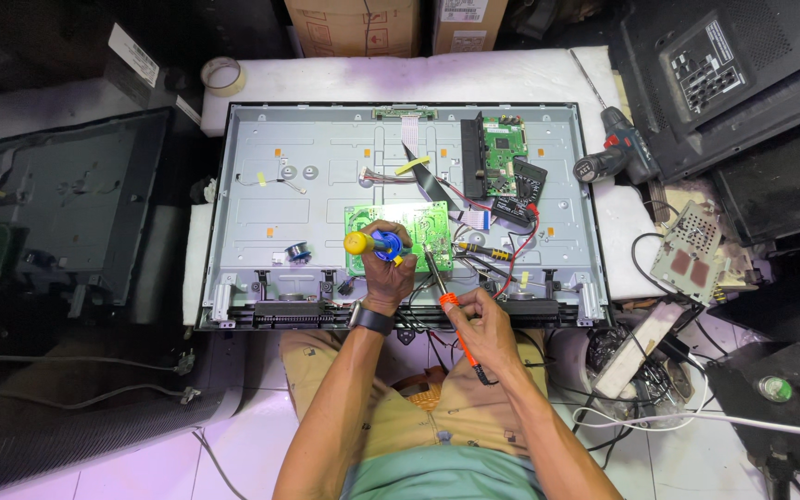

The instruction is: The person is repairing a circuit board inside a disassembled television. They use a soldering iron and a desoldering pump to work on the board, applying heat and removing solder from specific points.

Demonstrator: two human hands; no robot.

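Nearest the body, the right hand [481, 319] is clamped pen-style on an orange-handled soldering iron [444, 294]; its long axis runs diagonally, tip pointing up and left toward the green circuit board [423, 222], cord end trailing down toward the lap. Just left of it, the left hand [387, 264], a dark watch [371, 319] at the wrist, is closed around a blue desoldering pump [377, 245] with its yellow plunger knob pointing left, held over that board near the panel's front edge. Farther along the grey metal back panel [326, 148], a solder spool [298, 252] lies left, a multimeter [518, 190] right. Beyond the right edge rests a cordless drill [618, 156], and a tape roll [223, 74] sits off the far left corner
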